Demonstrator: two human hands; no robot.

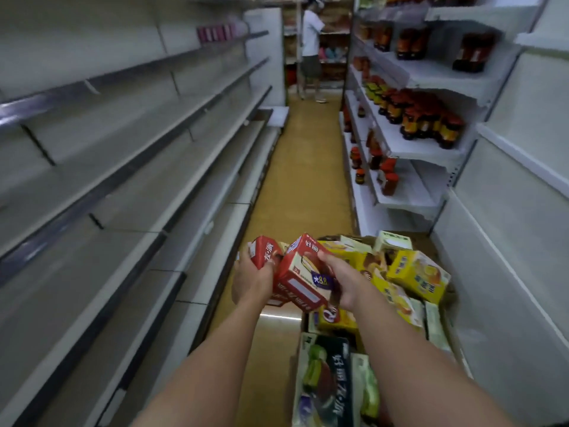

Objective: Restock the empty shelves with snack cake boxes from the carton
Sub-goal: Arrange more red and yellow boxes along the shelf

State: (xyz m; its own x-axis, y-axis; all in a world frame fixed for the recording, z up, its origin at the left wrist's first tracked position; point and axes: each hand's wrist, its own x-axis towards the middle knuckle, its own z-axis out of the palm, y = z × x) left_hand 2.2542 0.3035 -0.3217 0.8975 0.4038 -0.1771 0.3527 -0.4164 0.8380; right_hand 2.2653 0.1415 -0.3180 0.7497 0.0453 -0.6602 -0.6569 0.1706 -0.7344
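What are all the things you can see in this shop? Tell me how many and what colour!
Red boxes: at least two, red, held above the carton.
Yellow boxes: several, yellow, piled in the carton.
Dark box: one, dark with green, at the carton's near end.
Carton: one, brown, on the floor.
Shelves: several, grey, bare, on the left.
Jars: many, dark with red lids, on the right-hand shelves.
Pink packs: a few, far upper left shelf.
Person: one, aisle's far end.
Left hand: grips one red box.
Right hand: grips another.

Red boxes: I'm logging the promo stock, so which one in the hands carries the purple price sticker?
The red box gripped by the right hand; its purple sticker sits beside the fingers. The left hand holds a red box showing none.
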